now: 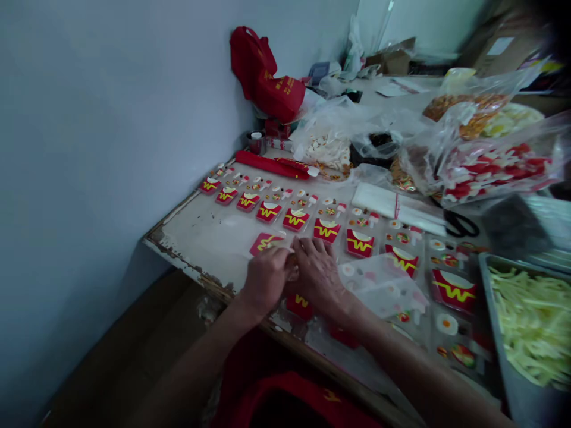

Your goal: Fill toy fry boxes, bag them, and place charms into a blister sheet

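My left hand (266,278) is closed in a pinch at the edge of a clear plastic packet. My right hand (320,278) lies beside it, its bent fingers pressed down on the same packet and touching the left fingertips. A red and yellow toy fries carton (264,242) shows just beyond my hands. Small brown pieces sit between the fingers, partly hidden. Behind stands a row of similar packets, each with a red fries carton (327,229) and tiny toy foods such as a fried egg (446,324). An unfilled clear plastic bag (379,279) lies over packets to the right.
A metal tray (493,333) of pale toy fries stands at the right. Black-handled scissors (461,224) and a stack of clear bags (383,201) lie behind the row. Further back are bags of red and white pieces (499,172) and a red cloth bag (279,95).
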`<action>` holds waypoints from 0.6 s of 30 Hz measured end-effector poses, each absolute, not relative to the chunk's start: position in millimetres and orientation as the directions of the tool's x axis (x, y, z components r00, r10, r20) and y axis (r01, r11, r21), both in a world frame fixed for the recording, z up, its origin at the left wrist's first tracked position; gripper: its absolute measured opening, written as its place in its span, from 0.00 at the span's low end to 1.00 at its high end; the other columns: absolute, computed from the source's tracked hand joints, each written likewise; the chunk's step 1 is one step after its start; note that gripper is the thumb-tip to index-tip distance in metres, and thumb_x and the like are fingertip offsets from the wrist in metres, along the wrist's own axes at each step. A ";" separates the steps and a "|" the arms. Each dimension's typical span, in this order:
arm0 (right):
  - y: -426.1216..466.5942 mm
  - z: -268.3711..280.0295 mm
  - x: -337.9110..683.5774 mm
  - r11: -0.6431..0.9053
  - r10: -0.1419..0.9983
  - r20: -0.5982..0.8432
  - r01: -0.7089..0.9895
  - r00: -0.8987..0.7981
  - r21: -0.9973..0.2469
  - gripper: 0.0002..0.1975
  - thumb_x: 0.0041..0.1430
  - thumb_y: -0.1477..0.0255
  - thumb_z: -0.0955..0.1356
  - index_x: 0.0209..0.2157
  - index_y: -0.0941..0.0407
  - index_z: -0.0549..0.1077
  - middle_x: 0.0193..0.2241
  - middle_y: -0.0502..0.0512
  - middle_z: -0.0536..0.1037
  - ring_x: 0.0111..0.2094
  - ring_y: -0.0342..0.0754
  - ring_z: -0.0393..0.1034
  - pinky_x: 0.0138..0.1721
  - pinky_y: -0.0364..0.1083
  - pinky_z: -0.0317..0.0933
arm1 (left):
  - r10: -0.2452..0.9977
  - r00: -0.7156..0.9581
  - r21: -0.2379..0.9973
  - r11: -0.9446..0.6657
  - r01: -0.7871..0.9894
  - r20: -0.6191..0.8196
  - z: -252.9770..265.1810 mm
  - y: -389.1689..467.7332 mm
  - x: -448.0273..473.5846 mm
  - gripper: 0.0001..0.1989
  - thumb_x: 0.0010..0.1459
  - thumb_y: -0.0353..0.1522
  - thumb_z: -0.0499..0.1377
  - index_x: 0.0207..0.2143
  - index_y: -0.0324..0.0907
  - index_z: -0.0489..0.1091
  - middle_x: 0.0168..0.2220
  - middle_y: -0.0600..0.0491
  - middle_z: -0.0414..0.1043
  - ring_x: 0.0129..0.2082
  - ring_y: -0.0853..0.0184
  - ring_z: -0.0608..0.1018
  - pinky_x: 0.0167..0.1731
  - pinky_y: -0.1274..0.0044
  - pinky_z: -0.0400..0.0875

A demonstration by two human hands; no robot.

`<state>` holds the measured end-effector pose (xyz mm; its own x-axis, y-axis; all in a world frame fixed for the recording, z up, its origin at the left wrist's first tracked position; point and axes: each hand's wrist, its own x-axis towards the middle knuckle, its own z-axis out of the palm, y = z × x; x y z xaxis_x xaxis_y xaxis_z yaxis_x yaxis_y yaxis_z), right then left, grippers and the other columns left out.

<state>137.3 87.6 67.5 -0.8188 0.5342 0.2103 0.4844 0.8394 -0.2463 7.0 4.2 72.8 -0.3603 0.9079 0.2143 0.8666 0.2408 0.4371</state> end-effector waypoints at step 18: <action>80.5 34.2 127.2 -0.546 0.605 -0.375 -0.022 -0.703 -0.838 0.17 0.42 0.61 0.79 0.20 0.57 0.73 0.15 0.46 0.67 0.16 0.37 0.55 0.19 0.39 0.47 | 0.839 -0.507 0.748 0.204 0.631 0.199 78.3 -8.8 23.4 0.07 0.57 0.28 0.58 0.27 0.46 0.73 0.31 0.52 0.77 0.32 0.65 0.76 0.38 0.74 0.68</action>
